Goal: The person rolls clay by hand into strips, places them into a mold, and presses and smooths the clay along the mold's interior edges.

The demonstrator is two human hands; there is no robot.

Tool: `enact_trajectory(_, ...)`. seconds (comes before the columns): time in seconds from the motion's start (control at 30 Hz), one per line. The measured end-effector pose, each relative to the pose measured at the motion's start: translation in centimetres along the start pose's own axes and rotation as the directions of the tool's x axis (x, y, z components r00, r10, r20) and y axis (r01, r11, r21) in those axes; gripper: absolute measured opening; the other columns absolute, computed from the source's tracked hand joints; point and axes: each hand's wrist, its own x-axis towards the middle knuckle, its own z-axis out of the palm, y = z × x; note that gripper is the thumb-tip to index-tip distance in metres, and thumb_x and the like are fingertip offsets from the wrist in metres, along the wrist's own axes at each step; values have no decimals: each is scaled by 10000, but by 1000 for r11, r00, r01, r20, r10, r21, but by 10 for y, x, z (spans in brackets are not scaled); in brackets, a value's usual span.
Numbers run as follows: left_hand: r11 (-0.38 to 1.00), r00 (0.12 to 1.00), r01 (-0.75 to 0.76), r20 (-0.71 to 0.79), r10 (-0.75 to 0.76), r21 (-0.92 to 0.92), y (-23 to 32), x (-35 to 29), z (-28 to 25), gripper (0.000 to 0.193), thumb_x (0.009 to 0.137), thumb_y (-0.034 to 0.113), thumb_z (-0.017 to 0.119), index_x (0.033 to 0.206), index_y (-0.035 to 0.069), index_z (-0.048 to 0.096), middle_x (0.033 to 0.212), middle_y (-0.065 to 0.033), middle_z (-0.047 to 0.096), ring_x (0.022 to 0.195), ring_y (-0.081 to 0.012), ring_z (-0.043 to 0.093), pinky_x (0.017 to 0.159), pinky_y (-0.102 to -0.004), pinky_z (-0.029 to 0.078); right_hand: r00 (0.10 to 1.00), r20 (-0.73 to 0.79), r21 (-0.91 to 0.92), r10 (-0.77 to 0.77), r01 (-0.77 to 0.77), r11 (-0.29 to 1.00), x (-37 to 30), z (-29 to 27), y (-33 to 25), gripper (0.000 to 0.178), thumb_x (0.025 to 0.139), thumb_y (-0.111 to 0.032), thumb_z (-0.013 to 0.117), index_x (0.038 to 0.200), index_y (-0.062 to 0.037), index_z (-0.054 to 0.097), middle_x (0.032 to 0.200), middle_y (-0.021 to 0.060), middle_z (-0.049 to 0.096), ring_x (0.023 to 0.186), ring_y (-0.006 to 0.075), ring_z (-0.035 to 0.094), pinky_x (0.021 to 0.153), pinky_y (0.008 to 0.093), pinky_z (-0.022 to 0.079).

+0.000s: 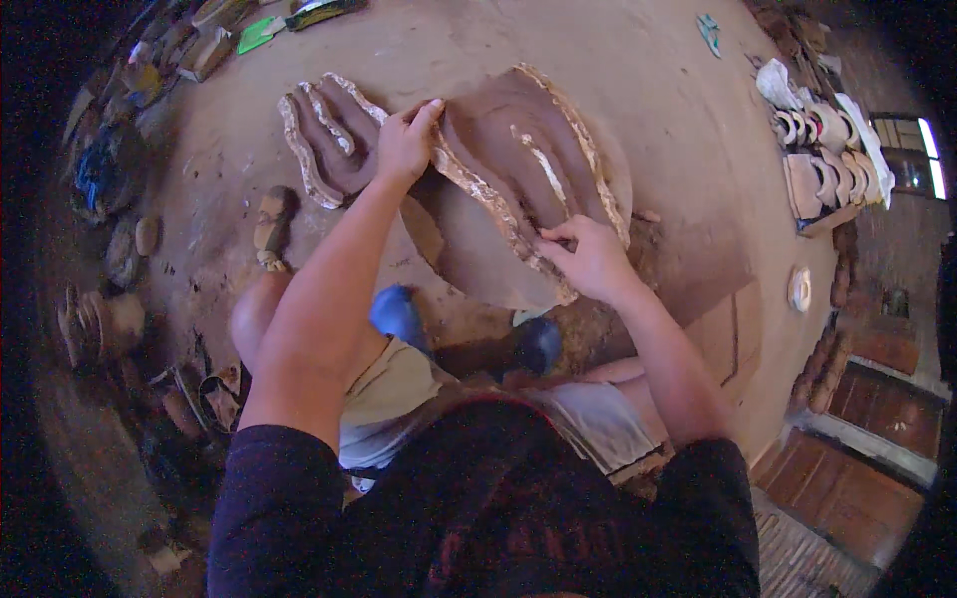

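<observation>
A brown, hollow mould-like piece with a rough whitish rim and a raised pale ridge inside lies in front of me. My left hand is closed on its left rim, thumb stretched along the top. At the near right end of the same piece, the fingers of my right hand pinch the rim close to the ridge's lower end. A smaller brown piece with similar whitish edges sits to the left; my left hand hides whether the two touch. Beneath the larger piece shows a flat, pale brown board.
My knees and blue-shod feet are close below the board. A brown block-like object lies left on the earthen floor. Clutter lines the left side, with a green item at the back. Several curved pieces are stacked at right, near a pale ring.
</observation>
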Motion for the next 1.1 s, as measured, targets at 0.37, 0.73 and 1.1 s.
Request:
enact_trajectory(0.37, 999, 999, 20, 32, -21, 29, -2, 4, -1, 552, 980, 455, 646, 1230, -30, 734, 1043, -139, 773, 978, -199, 696, 931, -331, 512, 1000, 7, -12, 11, -11, 1000, -17, 1, 23, 321, 928, -349, 731, 1083, -79, 810, 1000, 191, 721, 951, 363, 707, 858, 448, 552)
enact_trajectory(0.73, 997, 1000, -8, 15, 7, 74, -9, 6, -4, 517, 987, 413, 657, 1219, -42, 738, 1051, -117, 773, 967, -192, 682, 919, -324, 510, 978, -63, 74, 200, -195, 978, -43, 14, 30, 356, 895, -398, 763, 1044, -79, 818, 1018, 211, 727, 981, 398, 716, 890, 468, 558)
enact_trajectory(1.1, 1000, 1000, 3, -23, -3, 12, -4, 1, 2, 510, 987, 417, 642, 1210, -30, 747, 1028, -112, 774, 929, -197, 688, 882, -339, 521, 981, -188, -63, 40, -53, 997, -75, 25, 41, 289, 909, -275, 770, 1022, -11, 796, 919, 203, 722, 847, 349, 723, 768, 431, 558)
